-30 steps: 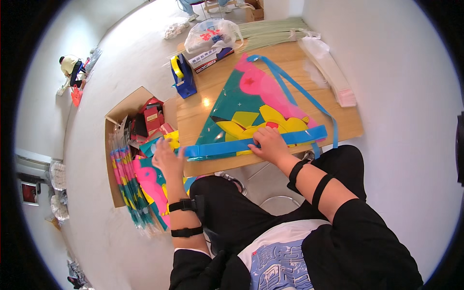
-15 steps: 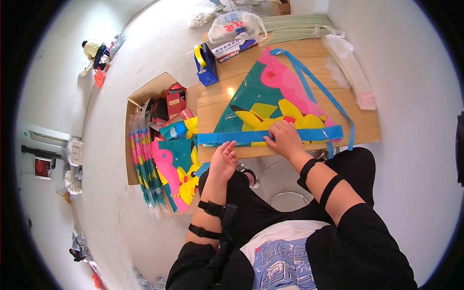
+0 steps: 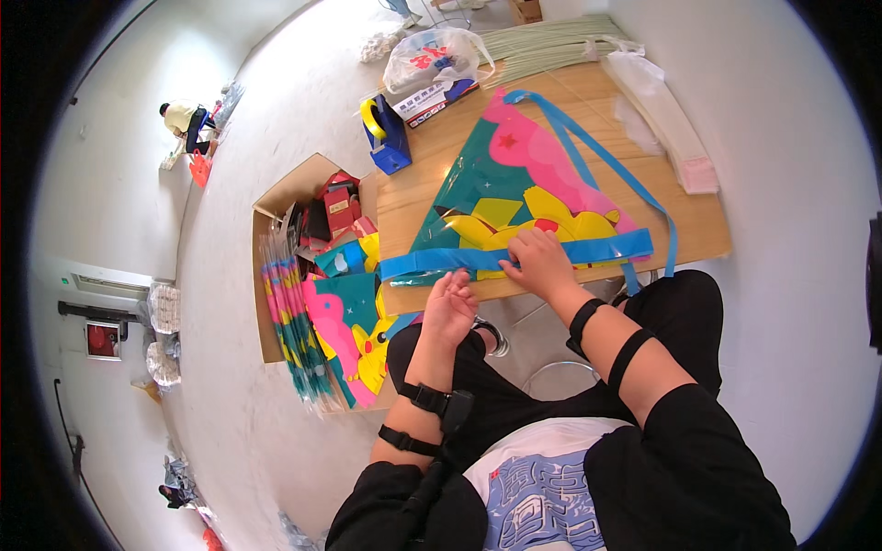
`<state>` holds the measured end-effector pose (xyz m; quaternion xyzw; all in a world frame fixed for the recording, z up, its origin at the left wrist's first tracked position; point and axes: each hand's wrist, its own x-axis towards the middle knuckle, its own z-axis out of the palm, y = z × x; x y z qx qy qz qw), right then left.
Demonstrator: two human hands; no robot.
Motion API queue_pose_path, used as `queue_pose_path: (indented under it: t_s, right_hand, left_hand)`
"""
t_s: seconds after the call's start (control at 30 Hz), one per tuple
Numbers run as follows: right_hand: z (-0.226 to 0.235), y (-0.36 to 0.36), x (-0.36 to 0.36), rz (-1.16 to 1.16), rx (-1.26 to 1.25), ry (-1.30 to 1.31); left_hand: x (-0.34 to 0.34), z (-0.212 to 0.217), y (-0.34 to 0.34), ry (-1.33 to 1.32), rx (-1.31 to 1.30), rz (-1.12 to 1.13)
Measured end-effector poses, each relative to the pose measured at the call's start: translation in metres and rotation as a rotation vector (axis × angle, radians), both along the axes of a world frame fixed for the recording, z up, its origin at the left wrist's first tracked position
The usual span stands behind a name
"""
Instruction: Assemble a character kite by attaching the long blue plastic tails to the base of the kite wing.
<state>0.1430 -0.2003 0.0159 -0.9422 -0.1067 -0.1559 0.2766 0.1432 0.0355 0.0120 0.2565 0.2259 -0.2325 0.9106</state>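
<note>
A folded kite of thin film lies on the wooden table, printed green, pink and yellow with a cartoon animal. Along its near edge runs a wide blue strip. On the middle of that strip my right hand bears down with curled fingers, its thumb toward the table's near edge. My left hand is turned partly palm up at that edge, just below the strip, its fingers loosely bent and apart with nothing visible in them. A narrow blue ribbon loops from the kite's far tip down its right side.
Left of the table, a cardboard box holds red packets and bagged kites. A blue tape dispenser, a small box, a plastic bag, pale rods and white sleeves line the table's far side. Another person bends far left.
The view has shifted slightly, so the scene sits a little differently in the picture. My right hand keeps its place on the blue strip; my left hand stays by the near edge, its fingers slightly more curled.
</note>
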Motion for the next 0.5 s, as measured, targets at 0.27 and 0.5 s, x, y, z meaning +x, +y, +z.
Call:
queue_pose_path:
  t_s: [0.27,0.5]
  right_hand:
    - [-0.001,-0.001,0.001,-0.004,-0.021,0.041]
    - [-0.003,0.0,0.001,-0.003,-0.012,-0.016]
  left_hand:
    - [0.001,-0.01,-0.02,0.024,0.093,-0.137]
    - [0.006,0.007,-0.057,-1.313,1.835,-0.174]
